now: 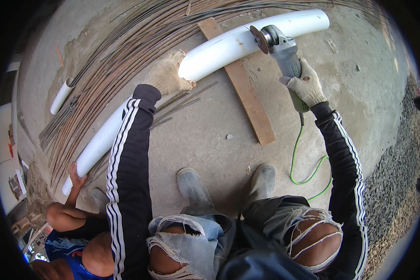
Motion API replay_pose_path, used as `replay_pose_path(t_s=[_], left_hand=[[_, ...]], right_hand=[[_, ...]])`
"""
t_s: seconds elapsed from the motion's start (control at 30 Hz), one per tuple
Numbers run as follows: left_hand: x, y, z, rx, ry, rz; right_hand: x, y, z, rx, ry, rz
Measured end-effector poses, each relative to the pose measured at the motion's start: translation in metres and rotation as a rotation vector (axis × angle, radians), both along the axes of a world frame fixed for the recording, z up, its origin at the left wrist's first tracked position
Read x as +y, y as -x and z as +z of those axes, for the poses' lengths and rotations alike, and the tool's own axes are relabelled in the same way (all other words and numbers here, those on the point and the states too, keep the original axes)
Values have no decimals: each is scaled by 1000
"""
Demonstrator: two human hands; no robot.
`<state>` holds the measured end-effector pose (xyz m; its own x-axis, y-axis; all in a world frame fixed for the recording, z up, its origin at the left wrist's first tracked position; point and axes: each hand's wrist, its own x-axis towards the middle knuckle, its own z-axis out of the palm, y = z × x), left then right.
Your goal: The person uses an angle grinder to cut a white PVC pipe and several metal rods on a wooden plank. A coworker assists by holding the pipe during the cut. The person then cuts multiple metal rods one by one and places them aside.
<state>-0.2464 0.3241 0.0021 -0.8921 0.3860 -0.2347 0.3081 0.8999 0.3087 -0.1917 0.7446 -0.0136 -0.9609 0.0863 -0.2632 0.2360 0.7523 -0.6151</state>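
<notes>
The gloved left hand (165,74) clasps the long white plastic pipe (219,56), which lies across a wooden plank (249,100) on the concrete floor (210,123). The gloved right hand (309,86) grasps the body of an angle grinder (284,53), its cutting disc (259,40) right at the pipe's side; whether they touch is unclear. A co-worker's bare hand (77,177) holds the pipe's near-left end. Steel rods (121,58) and a short white pipe piece (61,97) lie to the left, and a green cord (293,158) trails from the grinder.

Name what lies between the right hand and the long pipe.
The grinder, held in the right hand, its disc near the long pipe; the head view shows this.
</notes>
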Motion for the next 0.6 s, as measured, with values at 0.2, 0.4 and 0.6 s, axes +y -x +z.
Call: replay_pose_path(t_s=[0.2, 0.4, 0.6], left_hand=[[0, 0, -1, 0, 4, 8], [-4, 3, -5, -7, -7, -6], [5, -4, 0, 156, 82, -58]], right_hand=[[-1, -6, 2, -10, 45, -5], [0, -11, 1, -58, 47, -15], [0, -18, 1, -7, 98, -24]])
